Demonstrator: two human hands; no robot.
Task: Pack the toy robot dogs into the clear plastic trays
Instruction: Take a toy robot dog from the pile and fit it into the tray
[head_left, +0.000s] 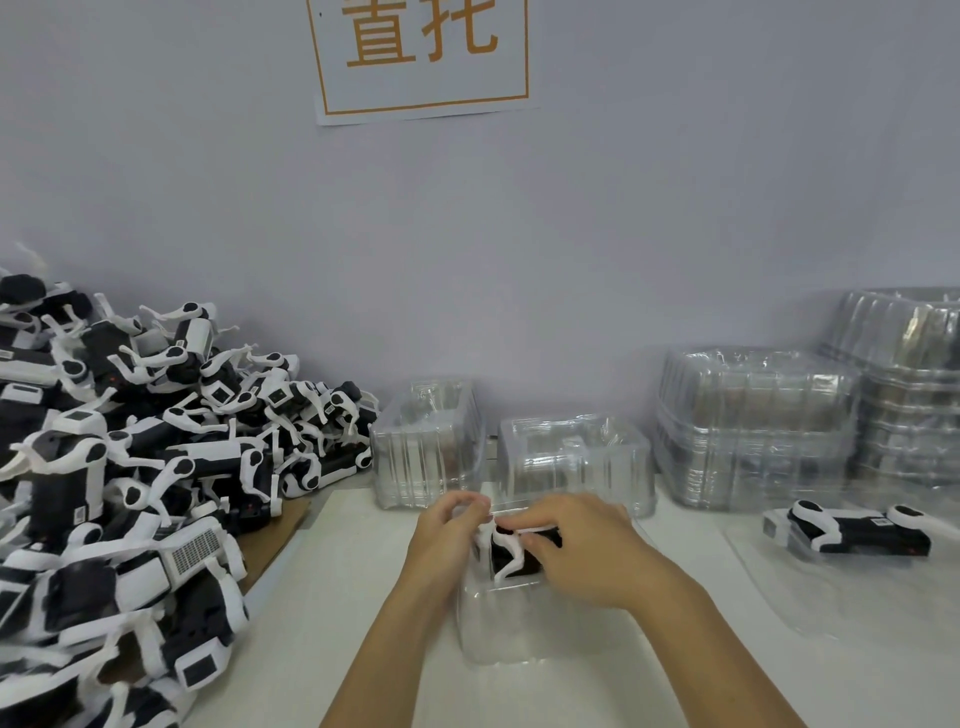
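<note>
Pale wall (649, 208) at back, a paper sign (423, 57) with orange characters fixed to it. White counter (363, 571) below.

Item: heap of toy robot dogs (130, 441), black and white, piled loose at the left, kept within reach as stock, it is judged.

Item: stacks of clear plastic trays (753, 426), nested at the right rear; two more (426, 441) set upside down at centre.

Item: open tray (498, 634) before the person. One dog (514, 551) is being seated in it: left hand (447, 535) in a clenched grip on dog and tray edge, right hand (576, 545) curled over the body, pressing.

Item: packed dog (857, 530) in a tray, set aside at the right.
</note>
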